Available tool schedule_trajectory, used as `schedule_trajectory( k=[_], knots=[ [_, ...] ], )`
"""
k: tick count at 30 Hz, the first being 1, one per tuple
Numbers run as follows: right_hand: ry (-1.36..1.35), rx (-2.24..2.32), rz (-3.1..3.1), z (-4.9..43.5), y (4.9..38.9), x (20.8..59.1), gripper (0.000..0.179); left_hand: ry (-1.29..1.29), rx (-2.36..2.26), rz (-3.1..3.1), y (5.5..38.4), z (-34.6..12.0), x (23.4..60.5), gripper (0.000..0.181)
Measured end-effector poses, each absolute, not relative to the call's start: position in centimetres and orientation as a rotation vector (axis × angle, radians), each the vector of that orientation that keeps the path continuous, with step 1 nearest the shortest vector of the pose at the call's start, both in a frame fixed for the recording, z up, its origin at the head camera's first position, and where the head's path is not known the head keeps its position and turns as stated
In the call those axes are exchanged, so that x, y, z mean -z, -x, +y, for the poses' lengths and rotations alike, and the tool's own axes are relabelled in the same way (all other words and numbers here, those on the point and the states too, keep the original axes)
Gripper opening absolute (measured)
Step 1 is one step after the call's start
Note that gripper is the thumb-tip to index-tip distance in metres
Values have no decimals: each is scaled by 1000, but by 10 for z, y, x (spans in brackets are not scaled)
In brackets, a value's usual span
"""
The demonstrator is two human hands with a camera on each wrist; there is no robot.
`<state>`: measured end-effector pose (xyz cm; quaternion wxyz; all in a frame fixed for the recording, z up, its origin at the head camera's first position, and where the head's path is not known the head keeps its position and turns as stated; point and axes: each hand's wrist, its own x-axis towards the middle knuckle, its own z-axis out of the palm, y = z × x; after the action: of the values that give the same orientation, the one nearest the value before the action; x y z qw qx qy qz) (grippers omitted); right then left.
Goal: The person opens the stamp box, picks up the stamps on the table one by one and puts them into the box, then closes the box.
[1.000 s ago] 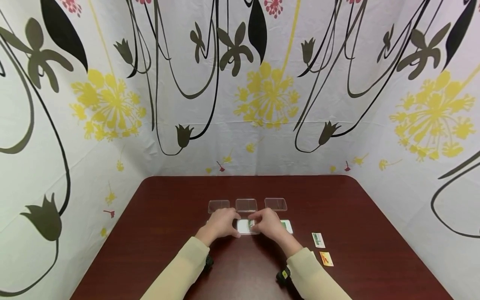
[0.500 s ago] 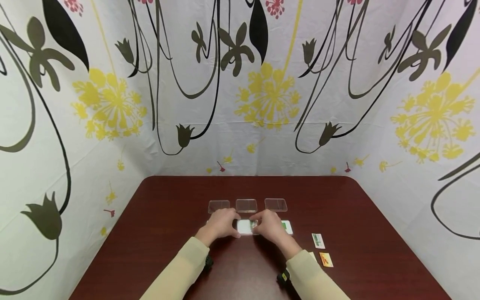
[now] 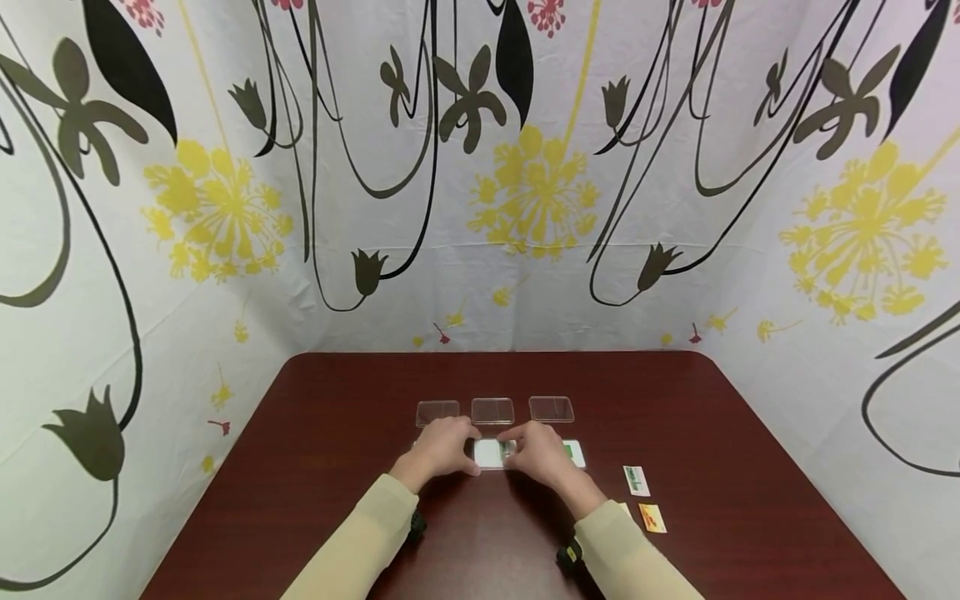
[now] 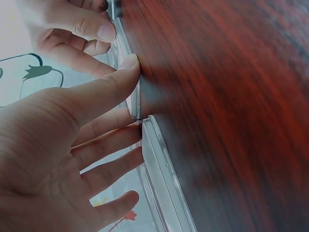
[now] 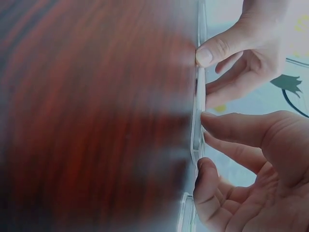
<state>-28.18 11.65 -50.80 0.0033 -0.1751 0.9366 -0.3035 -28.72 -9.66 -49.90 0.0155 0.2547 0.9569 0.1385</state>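
A shallow clear plastic case with a white inside (image 3: pixel 487 453) lies on the table between my hands. My left hand (image 3: pixel 442 446) holds its left end, thumb on the near edge and fingers on the far edge. A small green-and-white card (image 3: pixel 506 448) is at the case's right end, partly hidden by my right hand (image 3: pixel 540 452), which holds it between thumb and fingers. In the left wrist view another case (image 4: pixel 164 179) lies beside my left fingers. To the right, a case with a green card (image 3: pixel 573 452) is partly covered by my right hand.
Three clear lids (image 3: pixel 492 410) lie in a row behind the cases. A green-and-white card (image 3: pixel 636 481) and an orange-yellow card (image 3: pixel 652 518) lie at right. Another card's corner shows beside the right sleeve (image 3: pixel 626 533). A patterned curtain (image 3: pixel 480 317) stands behind the table (image 3: pixel 345 383).
The small card has shifted slightly to the right at the case's right end, with my right fingers on it. My left hand stays in place.
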Motion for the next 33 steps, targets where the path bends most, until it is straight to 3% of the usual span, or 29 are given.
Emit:
schedule_trajectory(
  k=[33],
  knots=[
    [585,1003,2914,128,279,484,44,-747,-414,2972,288,-97,500,57]
  ],
)
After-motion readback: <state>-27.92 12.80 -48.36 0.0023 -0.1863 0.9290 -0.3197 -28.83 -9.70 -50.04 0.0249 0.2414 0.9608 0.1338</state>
